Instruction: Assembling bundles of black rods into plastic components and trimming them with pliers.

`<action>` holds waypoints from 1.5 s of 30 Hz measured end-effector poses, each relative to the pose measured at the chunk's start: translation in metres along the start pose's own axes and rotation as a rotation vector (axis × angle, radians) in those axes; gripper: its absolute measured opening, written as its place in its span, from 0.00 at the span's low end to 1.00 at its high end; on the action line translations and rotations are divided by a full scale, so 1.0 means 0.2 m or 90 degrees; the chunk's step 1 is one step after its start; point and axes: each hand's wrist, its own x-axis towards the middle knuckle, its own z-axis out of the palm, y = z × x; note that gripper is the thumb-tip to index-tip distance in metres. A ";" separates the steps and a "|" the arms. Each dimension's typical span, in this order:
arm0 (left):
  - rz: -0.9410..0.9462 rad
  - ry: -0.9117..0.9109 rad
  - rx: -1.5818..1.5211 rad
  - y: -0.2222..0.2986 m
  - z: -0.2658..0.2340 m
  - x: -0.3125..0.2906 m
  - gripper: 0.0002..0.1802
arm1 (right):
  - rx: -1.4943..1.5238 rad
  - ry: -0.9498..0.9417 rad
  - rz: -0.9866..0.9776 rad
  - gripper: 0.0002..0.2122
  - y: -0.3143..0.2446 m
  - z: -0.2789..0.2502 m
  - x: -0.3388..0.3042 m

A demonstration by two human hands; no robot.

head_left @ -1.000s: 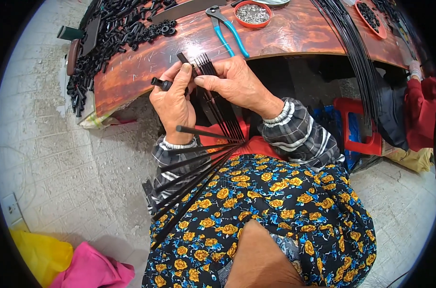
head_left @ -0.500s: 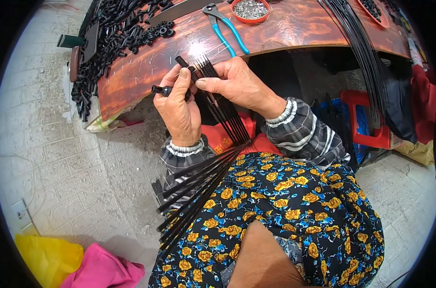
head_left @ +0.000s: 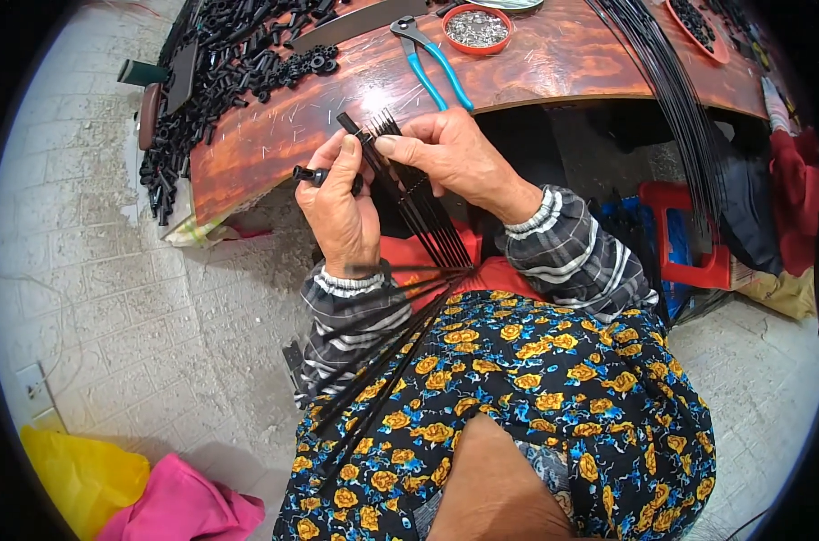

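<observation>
My left hand point(head_left: 340, 216) is closed around a black plastic umbrella runner point(head_left: 307, 173), whose tube end pokes out beside the fingers. Above the thumb, a second black tube end point(head_left: 346, 123) stands up; whether it is part of the same piece I cannot tell. My right hand point(head_left: 464, 162) pinches, thumb against fingers, the upper ends of a row of thin black umbrella ribs point(head_left: 425, 221) next to that tube. These ribs run down to my lap, where their other ends point(head_left: 373, 370) fan out to the left, blurred. Fingers hide the exact joint.
On the wooden table point(head_left: 554, 77) lie blue-handled pliers point(head_left: 437, 68), a red dish point(head_left: 478, 51) of small metal bits and a heap of black tubes point(head_left: 225, 99). More black rods point(head_left: 671, 90) hang over its edge above a red stool point(head_left: 712, 273). A yellow bag point(head_left: 85, 478) lies lower left.
The fanned rib ends over my lap have swung and spread upward. My right thumb has moved slightly up along the rib tips. The left hand keeps its hold.
</observation>
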 end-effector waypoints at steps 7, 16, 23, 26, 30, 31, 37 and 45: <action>-0.018 -0.058 -0.057 0.01 -0.03 0.00 0.10 | -0.039 -0.017 -0.048 0.17 -0.01 0.01 0.00; -0.070 -0.083 -0.115 0.01 -0.07 -0.03 0.11 | 0.035 -0.035 0.015 0.17 0.01 0.02 -0.03; -0.033 -0.055 -0.059 0.02 -0.05 -0.03 0.12 | 0.012 -0.015 0.003 0.17 0.01 0.03 -0.02; -0.019 -0.040 -0.073 0.01 -0.04 -0.02 0.14 | -0.004 0.007 -0.009 0.17 0.03 0.05 -0.01; -0.056 -0.057 -0.120 0.02 -0.03 -0.03 0.17 | 0.045 0.017 -0.104 0.16 0.07 0.07 0.00; -0.070 -0.056 -0.147 0.01 -0.04 -0.02 0.17 | 0.075 -0.003 -0.061 0.15 0.04 0.05 0.00; -0.061 -0.071 -0.167 0.00 -0.05 -0.03 0.18 | 0.162 -0.037 0.062 0.12 0.04 0.04 0.00; -0.061 -0.084 -0.183 0.01 -0.05 -0.04 0.19 | 0.039 0.051 -0.146 0.15 0.10 0.09 0.00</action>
